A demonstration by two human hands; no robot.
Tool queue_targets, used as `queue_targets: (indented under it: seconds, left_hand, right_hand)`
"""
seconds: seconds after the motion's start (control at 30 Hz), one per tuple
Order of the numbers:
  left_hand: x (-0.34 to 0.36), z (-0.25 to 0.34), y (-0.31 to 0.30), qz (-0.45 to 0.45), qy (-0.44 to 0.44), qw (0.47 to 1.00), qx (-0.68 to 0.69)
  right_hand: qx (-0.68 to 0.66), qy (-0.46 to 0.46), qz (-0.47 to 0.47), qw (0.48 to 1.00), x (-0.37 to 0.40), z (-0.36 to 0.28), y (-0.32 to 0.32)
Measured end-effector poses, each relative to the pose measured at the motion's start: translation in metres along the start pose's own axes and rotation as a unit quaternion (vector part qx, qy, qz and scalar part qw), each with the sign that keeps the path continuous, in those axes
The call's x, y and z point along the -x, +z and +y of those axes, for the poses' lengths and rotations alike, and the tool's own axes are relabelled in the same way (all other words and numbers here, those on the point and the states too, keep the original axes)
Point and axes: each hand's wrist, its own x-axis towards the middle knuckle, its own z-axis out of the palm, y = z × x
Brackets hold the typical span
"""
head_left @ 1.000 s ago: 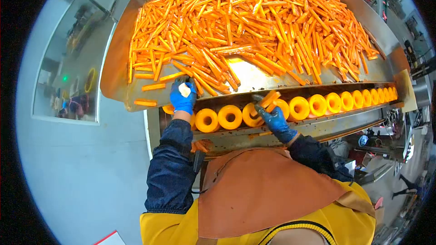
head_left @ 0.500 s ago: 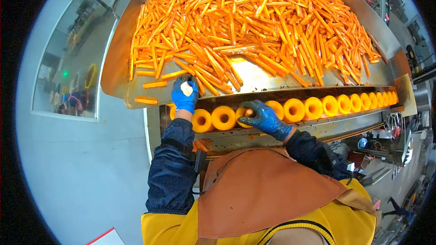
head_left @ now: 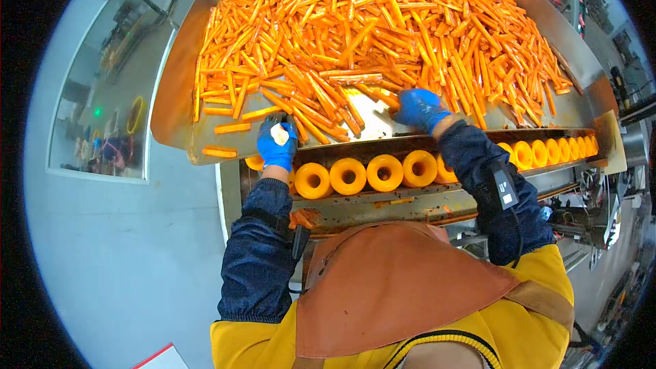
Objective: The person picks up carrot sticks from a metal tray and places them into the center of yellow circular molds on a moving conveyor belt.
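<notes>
A heap of glossy orange sticks (head_left: 328, 34) lies on a metal tray (head_left: 372, 119) in front of me. My right hand (head_left: 419, 111), in a blue glove, reaches over the tray's near edge. Its fingers are curled around the end of an orange stick (head_left: 388, 99) at the pile's front; the fingertips are partly hidden. My left hand (head_left: 277, 142), in a blue glove with a pale patch on its back, rests at the tray's near left edge beside several sticks. Its fingers are bent, and what lies within them is hidden. Below the tray runs a row of yellow rings (head_left: 333, 176) with dark central holes.
A metal ledge (head_left: 355, 212) runs along the near side of the rings. Orange scraps (head_left: 305, 218) sit at its left end. Pale wall panels with a window (head_left: 102, 96) stand on the left. A brown apron (head_left: 403, 287) covers my front.
My right hand has moved from the yellow rings up and forward to the orange sticks on the tray. The rings show in shifted positions. My left hand is almost unmoved.
</notes>
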Motion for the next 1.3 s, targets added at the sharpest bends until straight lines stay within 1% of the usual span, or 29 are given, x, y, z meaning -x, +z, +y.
queue_targets:
  seconds: [0.07,0.1,0.13,0.17,0.2,0.23,0.27,0.3,0.33,0.37,0.43,0.53,0.63,0.67,0.7,0.77,0.8,0.9,0.93,1.0,1.03,1.07,1.13,1.2,1.3]
  left_hand:
    - [0.000,0.003,-0.001,0.016,0.014,1.000,0.010]
    - [0.000,0.004,-0.002,0.024,0.020,0.999,0.014]
    - [-0.001,0.002,-0.003,0.017,0.015,1.000,0.013]
    - [-0.001,0.002,-0.002,0.007,0.011,1.000,0.013]
    - [-0.001,0.001,-0.001,-0.003,0.008,1.000,0.013]
    - [0.000,0.001,0.000,-0.004,0.008,1.000,0.015]
    - [0.000,0.000,0.001,-0.005,0.009,1.000,0.018]
    - [-0.001,-0.001,0.002,-0.006,0.012,1.000,0.020]
    - [-0.001,-0.002,0.003,-0.005,0.011,1.000,0.014]
    - [-0.001,-0.004,0.006,-0.003,0.010,1.000,0.008]
    - [-0.001,-0.003,0.005,-0.002,0.007,1.000,0.001]
    - [-0.001,0.002,0.000,-0.004,0.002,1.000,-0.003]
    - [-0.001,0.001,0.001,-0.013,0.002,1.000,-0.008]
    - [-0.001,-0.001,0.002,-0.016,0.003,1.000,-0.013]
    - [0.000,-0.002,0.003,-0.019,0.004,1.000,-0.018]
    - [0.001,0.000,0.004,0.015,0.013,1.000,-0.002]
    - [0.002,0.000,0.004,0.032,0.018,0.999,0.006]
    - [0.001,-0.001,0.002,0.001,0.010,1.000,-0.013]
    - [0.001,-0.001,0.002,0.011,0.003,1.000,-0.002]
    - [0.003,0.001,0.005,0.029,-0.011,0.999,0.022]
    - [0.003,-0.001,0.006,0.022,-0.014,0.999,0.020]
    - [0.002,-0.001,0.006,0.015,-0.015,1.000,0.018]
    - [-0.001,0.002,0.003,0.000,-0.016,1.000,0.000]
    - [-0.001,0.006,-0.002,-0.017,-0.018,0.999,-0.033]
    - [-0.001,0.005,-0.003,-0.012,-0.010,1.000,-0.016]
  right_hand:
    - [-0.046,-0.014,0.010,0.999,0.004,0.024,-0.004]
    - [-0.105,0.054,0.002,0.993,0.005,0.028,-0.014]
    - [-0.241,0.094,0.009,0.966,0.010,0.038,-0.014]
    - [-0.372,0.134,0.015,0.918,0.016,0.044,-0.011]
    - [-0.479,0.090,0.043,0.872,0.034,0.033,-0.016]
    - [-0.579,0.045,0.071,0.811,0.064,0.011,-0.028]
    - [-0.670,-0.001,0.100,0.736,0.088,-0.008,-0.031]
    - [-0.726,0.007,0.108,0.679,0.096,-0.016,-0.009]
    - [-0.738,0.027,0.100,0.666,0.109,-0.031,-0.004]
    - [-0.718,0.058,0.095,0.687,0.117,-0.039,0.012]
    - [-0.645,0.072,0.072,0.757,0.123,-0.031,0.063]
    - [-0.554,0.076,0.156,0.814,0.133,-0.036,0.082]
    - [-0.657,0.076,0.194,0.724,0.132,-0.051,0.077]
    - [-0.662,0.054,0.173,0.727,0.131,-0.057,0.077]
    - [-0.651,0.015,0.156,0.743,0.127,-0.065,0.080]
    - [-0.623,-0.065,0.119,0.770,0.114,-0.080,0.086]
    - [-0.417,-0.142,0.172,0.881,0.110,-0.085,0.080]
    - [-0.419,-0.089,0.160,0.889,0.121,-0.095,0.065]
    - [-0.421,-0.071,0.153,0.891,0.125,-0.087,0.070]
    - [-0.555,-0.047,0.135,0.819,0.126,-0.083,0.067]
    - [-0.617,-0.034,0.125,0.776,0.127,-0.083,0.062]
    - [-0.592,-0.051,0.157,0.789,0.127,-0.087,0.058]
    - [-0.561,-0.052,0.120,0.817,0.123,-0.099,0.064]
    - [-0.485,-0.126,0.145,0.853,0.113,-0.107,0.081]
    - [-0.459,-0.073,0.130,0.876,0.116,-0.109,0.104]
